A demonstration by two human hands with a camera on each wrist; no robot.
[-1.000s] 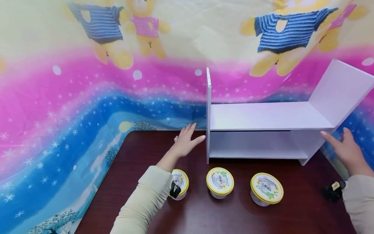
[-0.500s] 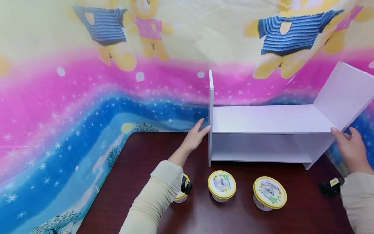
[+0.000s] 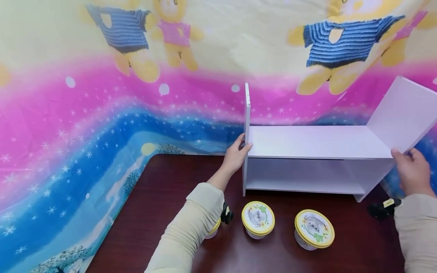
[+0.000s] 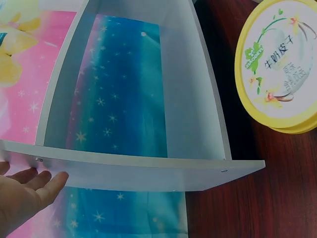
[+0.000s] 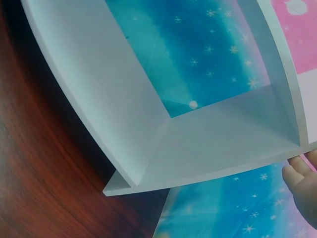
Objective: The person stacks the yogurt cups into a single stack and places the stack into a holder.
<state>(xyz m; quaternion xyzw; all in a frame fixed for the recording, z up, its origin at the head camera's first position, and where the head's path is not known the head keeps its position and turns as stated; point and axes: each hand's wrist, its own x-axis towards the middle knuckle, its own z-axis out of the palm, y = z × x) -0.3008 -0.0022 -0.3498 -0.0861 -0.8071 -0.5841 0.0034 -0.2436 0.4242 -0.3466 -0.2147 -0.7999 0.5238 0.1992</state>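
Note:
A white two-tier shelf with tall side panels stands on the dark table. My left hand is at its left panel, the thumb lapping over the front edge and the fingers along the outer side. In the left wrist view, the fingertips meet the panel's outer face. On the other side, my right hand holds the right panel, thumb on the front edge and fingers behind it. The right wrist view shows fingers at that panel's outer side.
Yellow-lidded tubs stand in front of the shelf: a middle tub, a right tub and a left tub mostly hidden by my sleeve. A printed bear backdrop hangs behind the brown table.
Both hands have come in to the shelf's side panels; the left moved right and its thumb now overlaps the edge. The shelf and tubs shift slightly in view with the head.

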